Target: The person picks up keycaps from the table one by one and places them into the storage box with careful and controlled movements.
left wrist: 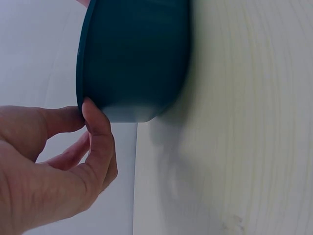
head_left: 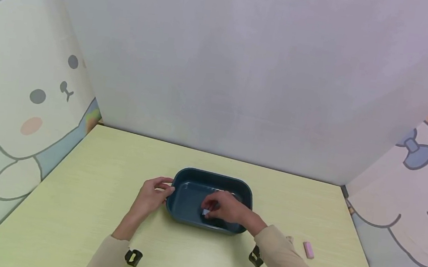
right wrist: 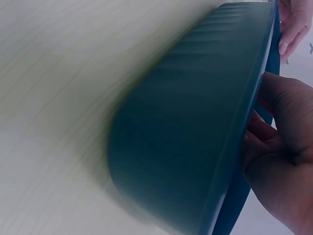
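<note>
- Pale yellow-green table (head_left: 81, 188) under me, grey backdrop behind, cartoon panels on both sides: a rabbit (head_left: 20, 94) on the left one.
- Dark blue-green tray (head_left: 209, 200) sits flat on the table, middle of the work area, long side towards me.
- My left hand (head_left: 150, 197) is at the tray's left end; the left wrist view shows my thumb and forefinger pinching the rim (left wrist: 80, 98) at the corner.
- My right hand (head_left: 224, 207) reaches over the near wall into the tray, fingers curled down around a small white piece (head_left: 205, 212) low against the tray floor. What that piece is, I cannot tell; it is mostly hidden by my fingers.
- As I judge it, the work is mid-way: tray steadied, the white piece in my fingers, nothing else visibly lying in the tray; part of its floor is hidden by my hand.
- Off to the right, well apart from the tray, a small pink block (head_left: 308, 249) lies on the table, untouched.
- Black wrist camera mounts (head_left: 133, 257) show on both of my beige sleeves.
</note>
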Available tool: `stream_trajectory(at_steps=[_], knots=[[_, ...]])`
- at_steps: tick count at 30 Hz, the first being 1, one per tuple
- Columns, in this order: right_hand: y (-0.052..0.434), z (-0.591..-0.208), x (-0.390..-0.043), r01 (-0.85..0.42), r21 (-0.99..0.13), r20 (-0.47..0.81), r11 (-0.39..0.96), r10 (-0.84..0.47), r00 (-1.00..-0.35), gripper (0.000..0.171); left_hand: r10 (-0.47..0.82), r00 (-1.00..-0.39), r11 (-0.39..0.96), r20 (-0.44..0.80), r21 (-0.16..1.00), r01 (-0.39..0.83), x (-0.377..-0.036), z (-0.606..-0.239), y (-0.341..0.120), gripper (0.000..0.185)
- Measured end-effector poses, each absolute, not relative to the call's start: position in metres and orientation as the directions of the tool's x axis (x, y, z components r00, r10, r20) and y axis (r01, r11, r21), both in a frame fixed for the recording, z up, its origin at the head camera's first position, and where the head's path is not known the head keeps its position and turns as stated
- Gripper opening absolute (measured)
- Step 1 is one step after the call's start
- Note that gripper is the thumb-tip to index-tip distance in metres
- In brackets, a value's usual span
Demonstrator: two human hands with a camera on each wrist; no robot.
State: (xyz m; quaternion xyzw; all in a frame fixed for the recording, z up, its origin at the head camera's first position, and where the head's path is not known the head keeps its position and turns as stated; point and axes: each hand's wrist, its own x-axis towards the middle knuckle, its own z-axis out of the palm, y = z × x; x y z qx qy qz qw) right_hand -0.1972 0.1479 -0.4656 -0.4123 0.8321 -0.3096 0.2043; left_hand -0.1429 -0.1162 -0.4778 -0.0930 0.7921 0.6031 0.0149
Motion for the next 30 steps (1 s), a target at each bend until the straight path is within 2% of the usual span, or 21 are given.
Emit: stream_trajectory(at_steps=[8,30], knots=[[0.144,-0.467,-0.196,-0.573,-0.678,-0.088,0.460,-0.825,-0.558,0.021,-0.130,-0.983,0.265,-0.133,0.950,-0.164,-0.142,-0.478,-0.117,0.032],[0.139,-0.476,-0.194,-0.595,-0.625,-0.125,0.505,-0.818,-0.562,0.022,-0.131,-0.983,0.273,-0.131,0.948,-0.163,-0.143,-0.477,-0.118,0.031]])
